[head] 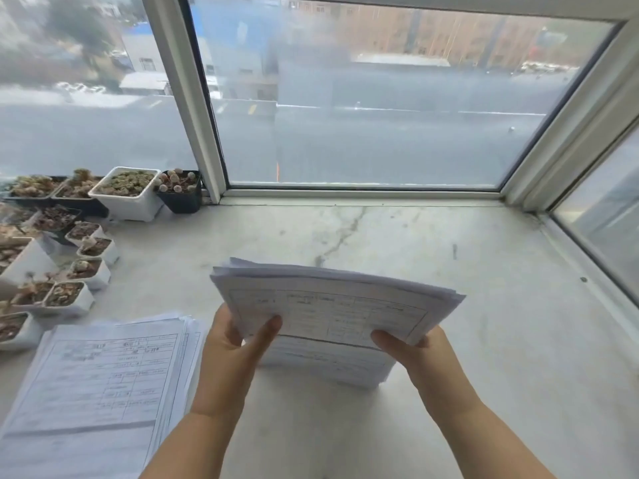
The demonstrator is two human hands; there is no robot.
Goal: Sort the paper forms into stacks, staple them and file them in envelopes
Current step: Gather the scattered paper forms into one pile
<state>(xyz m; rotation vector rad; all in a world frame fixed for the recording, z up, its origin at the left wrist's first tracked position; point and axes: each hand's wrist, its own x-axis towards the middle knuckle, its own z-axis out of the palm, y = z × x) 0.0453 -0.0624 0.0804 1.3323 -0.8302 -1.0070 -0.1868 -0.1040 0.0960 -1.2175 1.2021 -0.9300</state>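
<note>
White paper forms (332,305) ruled with black-lined tables lie on a pale grey worktop (449,271) veined with darker cracks, beside white pots (128,198) and black pots (181,198) at the frame's left.

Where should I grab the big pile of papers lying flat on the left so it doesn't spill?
Probably by its two long side edges, one hand on each. The left pile lies flat on the marble sill with loose, fanned sheets at its right edge, so thumbs on top, fingers underneath should keep it together. Its near end runs out of view.
</note>
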